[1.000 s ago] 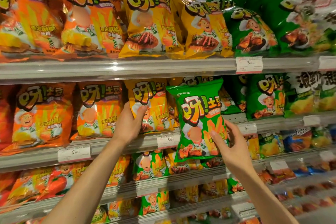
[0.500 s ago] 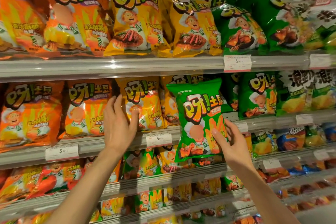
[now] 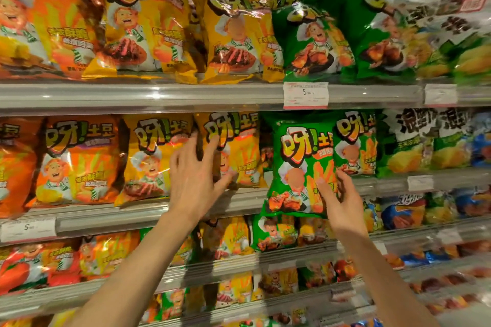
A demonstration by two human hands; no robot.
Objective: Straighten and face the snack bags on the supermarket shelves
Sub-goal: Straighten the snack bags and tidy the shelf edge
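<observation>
While tiered supermarket shelves [image 3: 138,98] packed with orange, yellow and green snack bags fill the frame, a person works on the middle row at centre. The green bag [image 3: 300,170], which stood a second ago well forward of the shelf lip and overlapped the yellow bags, now sits further right, in front of the green section beside its matching green neighbour [image 3: 356,143]. That puts it near its proper slot, though its bottom edge hangs below the shelf rail, so it looks not yet seated. Its long axis runs near vertical, top edge up and tipped slightly left, printed face toward the camera. The right hand [image 3: 342,207], lower right of centre, grips the bag's lower right corner, thumb across the front. The left hand [image 3: 196,178], at centre, has shifted right from the first yellow bag [image 3: 151,156] to the next yellow bag [image 3: 239,151]; its fingers are spread and straight, pressing flat on that bag's left edge, holding nothing. A white price tag [image 3: 305,94] hangs on the rail above.
</observation>
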